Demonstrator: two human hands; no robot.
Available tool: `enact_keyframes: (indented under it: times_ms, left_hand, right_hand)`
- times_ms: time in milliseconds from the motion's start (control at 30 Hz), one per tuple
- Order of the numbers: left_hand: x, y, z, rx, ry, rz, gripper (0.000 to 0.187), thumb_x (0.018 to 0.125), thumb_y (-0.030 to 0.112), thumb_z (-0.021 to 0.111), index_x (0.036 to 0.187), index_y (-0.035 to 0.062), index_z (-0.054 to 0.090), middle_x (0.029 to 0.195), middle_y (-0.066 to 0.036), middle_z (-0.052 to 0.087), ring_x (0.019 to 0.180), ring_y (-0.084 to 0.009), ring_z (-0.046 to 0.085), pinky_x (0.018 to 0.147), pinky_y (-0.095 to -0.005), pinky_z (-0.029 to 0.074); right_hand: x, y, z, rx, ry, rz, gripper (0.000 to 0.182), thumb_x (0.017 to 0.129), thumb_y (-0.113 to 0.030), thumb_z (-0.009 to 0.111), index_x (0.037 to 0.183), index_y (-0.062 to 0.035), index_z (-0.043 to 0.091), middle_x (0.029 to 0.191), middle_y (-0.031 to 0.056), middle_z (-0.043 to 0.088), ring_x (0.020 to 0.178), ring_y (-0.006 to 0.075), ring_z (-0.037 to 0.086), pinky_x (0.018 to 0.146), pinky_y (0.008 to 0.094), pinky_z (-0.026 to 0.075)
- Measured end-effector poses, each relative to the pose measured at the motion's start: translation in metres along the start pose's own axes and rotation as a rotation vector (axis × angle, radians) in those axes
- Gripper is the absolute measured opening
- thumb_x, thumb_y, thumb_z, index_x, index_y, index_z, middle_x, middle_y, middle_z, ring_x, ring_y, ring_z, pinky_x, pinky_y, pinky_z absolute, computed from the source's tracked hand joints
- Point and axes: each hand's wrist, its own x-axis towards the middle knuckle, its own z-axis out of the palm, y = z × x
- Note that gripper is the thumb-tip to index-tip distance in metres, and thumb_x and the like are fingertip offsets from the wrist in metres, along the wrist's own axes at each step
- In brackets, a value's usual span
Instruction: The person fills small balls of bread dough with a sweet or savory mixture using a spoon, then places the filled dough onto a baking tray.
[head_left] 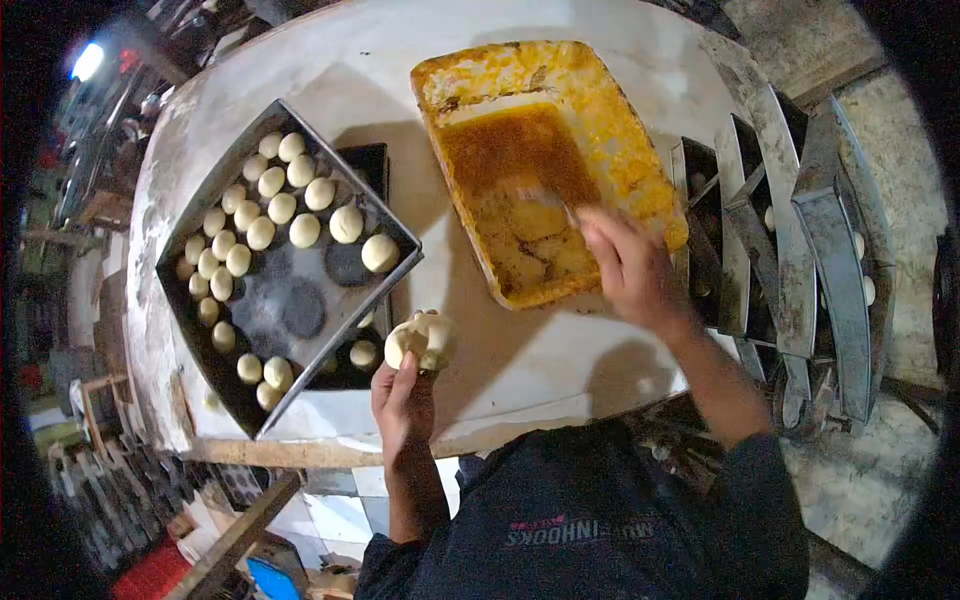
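My left hand (405, 400) is closed on a pale piece of dough (422, 340), thumb pressed to its side, just right of a dark metal tray (340, 345). That tray holds several round dough balls (304, 230). My right hand (630, 265) reaches over the right side of a yellow-smeared pan (462, 215) with brown, wet-looking contents (520, 150). Its fingers are pinched together around a thin tool (550, 200), which is blurred, over the contents.
Another dark tray (375, 165) lies partly under the first. Metal trays (835, 240) are stacked on edge at the right, some with dough balls inside. The pale worktable (330, 60) has a wooden front edge (250, 452).
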Motion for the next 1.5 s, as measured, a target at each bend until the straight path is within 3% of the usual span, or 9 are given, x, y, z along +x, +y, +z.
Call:
enact_keyframes:
  times_ms: [133,200,367,767,900,1033,1100,1200,1500]
  left_hand:
    - [0.023,0.005,0.011,-0.045,-0.093,-0.050,0.059,0.093,0.018,0.055,0.140,-0.0095,0.033,0.138,-0.023,0.045,0.126,-0.0313,0.048,0.105,-0.0439,0.038]
    - [0.024,0.002,0.005,-0.069,-0.129,-0.090,0.060,0.092,0.018,0.055,0.141,-0.0101,0.032,0.139,-0.024,0.044,0.126,-0.0323,0.048,0.106,-0.0443,0.037]
    - [0.024,-0.008,-0.021,-0.163,-0.039,-0.152,0.076,0.084,0.025,0.062,0.141,-0.0117,0.028,0.139,-0.028,0.041,0.128,-0.0358,0.044,0.107,-0.0450,0.035]
    - [0.044,0.019,0.014,-0.031,-0.089,0.082,0.057,0.088,0.013,0.055,0.135,-0.0141,0.038,0.137,-0.027,0.046,0.125,-0.0340,0.048,0.108,-0.0433,0.034]
    - [0.047,0.018,0.043,-0.070,-0.047,0.140,0.048,0.095,0.016,0.049,0.134,-0.0120,0.041,0.134,-0.023,0.050,0.126,-0.0282,0.048,0.108,-0.0373,0.033]
    - [0.033,0.027,0.075,-0.102,-0.052,0.011,0.047,0.097,0.023,0.047,0.131,-0.0097,0.045,0.129,-0.018,0.054,0.117,-0.0251,0.054,0.099,-0.0344,0.043]
    - [0.022,0.024,0.076,-0.225,-0.094,-0.108,0.049,0.097,0.027,0.047,0.131,-0.0077,0.045,0.125,-0.016,0.056,0.111,-0.0233,0.058,0.087,-0.0306,0.049]
    - [0.003,0.024,0.067,-0.271,-0.162,-0.220,0.048,0.098,0.026,0.046,0.135,-0.0054,0.042,0.126,-0.013,0.056,0.106,-0.0190,0.058,0.077,-0.0259,0.048]
    - [-0.033,-0.023,0.008,-0.139,0.183,-0.165,0.043,0.098,0.019,0.050,0.135,-0.0035,0.045,0.128,-0.014,0.055,0.116,-0.0217,0.055,0.098,-0.0360,0.045]
  right_hand:
    - [0.075,0.078,0.055,-0.365,-0.510,0.014,0.019,0.085,-0.003,0.050,0.096,0.0081,0.061,0.094,0.0282,0.064,0.090,0.0444,0.062,0.077,0.0433,0.050]
    - [0.108,0.082,0.079,-0.565,-0.859,0.320,0.025,0.085,-0.008,0.052,0.102,0.0093,0.058,0.102,0.0306,0.061,0.096,0.0447,0.060,0.082,0.0437,0.049]
    - [0.114,0.105,0.111,-0.568,-1.039,0.296,0.034,0.086,-0.011,0.051,0.113,0.0097,0.053,0.111,0.0284,0.057,0.102,0.0384,0.057,0.083,0.0421,0.047]
    - [0.107,0.070,0.067,0.129,-0.773,0.790,0.034,0.093,-0.019,0.054,0.117,0.0050,0.055,0.085,0.0111,0.059,0.074,0.0190,0.057,0.064,0.0338,0.046]
    - [0.077,0.036,0.018,0.504,-0.706,0.560,0.021,0.092,-0.020,0.056,0.093,-0.0048,0.070,0.063,-0.0031,0.055,0.062,0.0091,0.053,0.056,0.0255,0.042]
    - [0.025,-0.011,-0.005,0.464,-0.577,0.368,0.020,0.092,-0.017,0.055,0.095,-0.0036,0.069,0.064,0.0016,0.057,0.060,0.0131,0.055,0.056,0.0277,0.044]
    - [-0.003,-0.029,-0.007,0.187,-0.367,-0.126,0.021,0.089,-0.009,0.054,0.105,-0.0013,0.066,0.072,0.0067,0.058,0.061,0.0201,0.057,0.059,0.0317,0.048]
    - [-0.060,-0.040,0.017,-0.147,-0.194,-0.309,0.038,0.082,-0.002,0.055,0.120,0.0006,0.060,0.083,0.0114,0.057,0.071,0.0268,0.060,0.067,0.0361,0.051]
    - [-0.165,0.044,0.114,-0.219,-0.255,-0.108,0.055,0.079,0.005,0.050,0.135,0.0021,0.047,0.098,0.0161,0.058,0.085,0.0314,0.060,0.078,0.0368,0.053]
